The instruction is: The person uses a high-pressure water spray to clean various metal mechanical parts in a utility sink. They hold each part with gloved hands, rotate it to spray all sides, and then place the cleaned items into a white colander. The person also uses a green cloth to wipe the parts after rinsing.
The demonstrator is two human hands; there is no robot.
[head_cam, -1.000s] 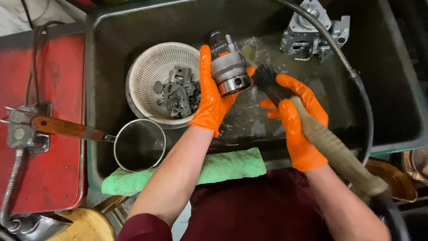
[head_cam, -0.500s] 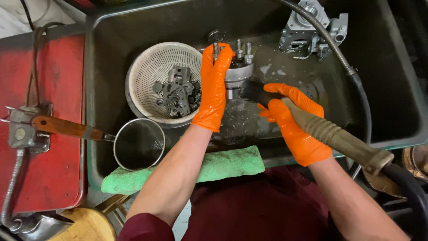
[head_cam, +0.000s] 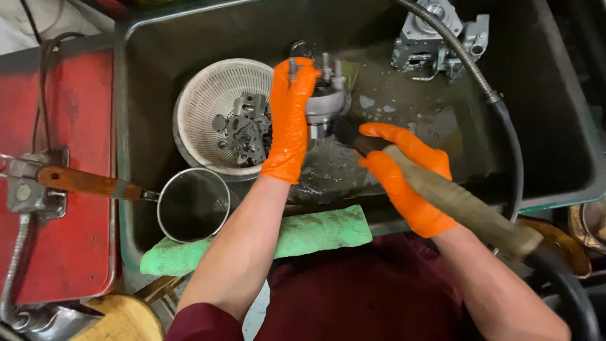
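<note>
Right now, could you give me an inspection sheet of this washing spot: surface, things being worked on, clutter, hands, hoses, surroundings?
Surface: dark wash tub, wet floor with foam patches.
Job's things: metal part with studs, held upright; brush at its side.
Clutter: white basket holding small metal pieces; metal saucepan with wooden handle; green towel on the front rim; grey casting at the back.
Hands: left hand grips the part; right hand grips the brush; both in orange gloves.
Cables: hose runs to the brush handle.
Surroundings: red bench on the left.
</note>
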